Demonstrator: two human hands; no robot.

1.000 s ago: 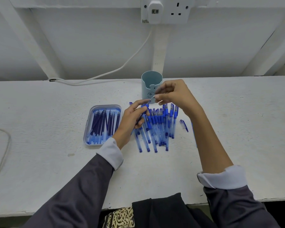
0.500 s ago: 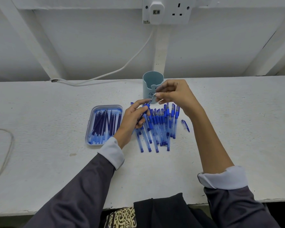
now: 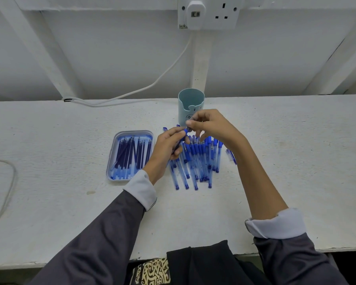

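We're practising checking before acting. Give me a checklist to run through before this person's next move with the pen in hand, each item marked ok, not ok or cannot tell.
1. Left hand grips the pen: ok.
2. Right hand pinches the pen's top end: ok.
3. That end fitted straight: cannot tell.
4. Tray of refills beside the left hand: ok.
5. Pen holder cup upright behind the hands: ok.
6. Loose pens lying away from the table edge: ok.
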